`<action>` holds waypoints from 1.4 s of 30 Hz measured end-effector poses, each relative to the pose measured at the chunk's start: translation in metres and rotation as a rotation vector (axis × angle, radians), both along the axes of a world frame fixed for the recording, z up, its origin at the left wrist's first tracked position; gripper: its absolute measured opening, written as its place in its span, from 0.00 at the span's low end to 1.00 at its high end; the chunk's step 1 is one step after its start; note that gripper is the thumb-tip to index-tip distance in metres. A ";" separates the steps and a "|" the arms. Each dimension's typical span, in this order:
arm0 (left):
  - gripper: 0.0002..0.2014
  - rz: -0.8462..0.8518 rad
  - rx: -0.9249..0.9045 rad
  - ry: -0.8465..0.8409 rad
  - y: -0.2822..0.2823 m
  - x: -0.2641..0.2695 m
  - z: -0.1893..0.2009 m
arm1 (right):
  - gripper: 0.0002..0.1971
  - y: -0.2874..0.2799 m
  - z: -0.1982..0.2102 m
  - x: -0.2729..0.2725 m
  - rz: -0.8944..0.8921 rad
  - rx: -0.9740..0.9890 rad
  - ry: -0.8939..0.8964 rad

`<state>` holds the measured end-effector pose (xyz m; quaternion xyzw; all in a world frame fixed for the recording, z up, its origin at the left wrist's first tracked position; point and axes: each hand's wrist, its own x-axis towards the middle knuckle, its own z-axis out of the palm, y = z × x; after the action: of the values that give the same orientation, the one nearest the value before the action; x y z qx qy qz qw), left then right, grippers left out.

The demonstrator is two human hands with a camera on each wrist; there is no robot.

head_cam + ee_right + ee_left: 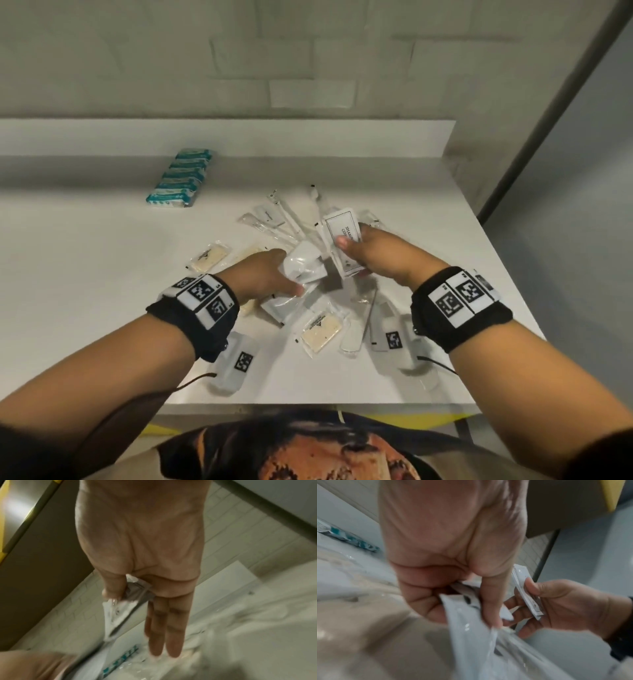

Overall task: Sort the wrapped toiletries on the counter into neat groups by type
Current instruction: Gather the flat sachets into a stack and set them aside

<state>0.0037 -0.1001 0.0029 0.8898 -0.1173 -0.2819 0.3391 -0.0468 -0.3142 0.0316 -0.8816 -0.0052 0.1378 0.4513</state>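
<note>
Nearest you, a soap bar (323, 331) lies wrapped near the counter (85, 274) front edge. Your left hand (267, 274) grips a white pouch (306, 270) above the mixed pile, fingers curled round it. Just beside it, your right hand (371, 255) pinches flat shampoo sachets (342, 228) between thumb and fingers, the fingers extended behind them. Beyond the hands, slim clear-wrapped sticks (284, 219) lie fanned out. Farthest back on the left, teal packets (180, 178) sit in a neat row, well apart from the pile
</note>
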 end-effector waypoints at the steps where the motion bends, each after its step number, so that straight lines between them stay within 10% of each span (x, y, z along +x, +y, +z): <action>1: 0.23 0.070 -0.146 0.012 0.000 0.002 0.003 | 0.15 0.007 0.000 0.002 -0.012 0.092 -0.005; 5: 0.23 0.189 -0.555 0.025 -0.003 0.006 0.016 | 0.18 0.039 -0.001 0.011 -0.087 0.383 -0.008; 10: 0.14 0.053 -0.521 -0.103 0.002 0.003 0.028 | 0.14 0.071 0.005 0.032 -0.246 0.523 -0.087; 19: 0.24 0.150 -0.899 0.276 0.041 0.026 0.044 | 0.13 0.102 0.024 0.052 -0.227 0.668 -0.170; 25: 0.20 0.264 -1.118 0.294 0.045 0.036 0.055 | 0.21 0.124 0.028 0.073 -0.358 0.334 -0.401; 32: 0.14 0.220 -1.063 0.194 0.072 0.054 0.050 | 0.05 0.115 0.033 0.083 -0.539 0.492 -0.350; 36: 0.14 0.161 -0.957 0.136 0.075 0.061 0.046 | 0.11 0.116 0.040 0.079 -0.361 0.777 -0.249; 42: 0.29 0.166 -0.842 0.123 0.069 0.067 0.049 | 0.11 0.122 0.044 0.079 -0.370 0.606 -0.417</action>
<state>0.0711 -0.0312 0.0516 0.6619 -0.1296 -0.2334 0.7005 0.0319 -0.1923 0.0752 -0.7039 0.0217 -0.1349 0.6970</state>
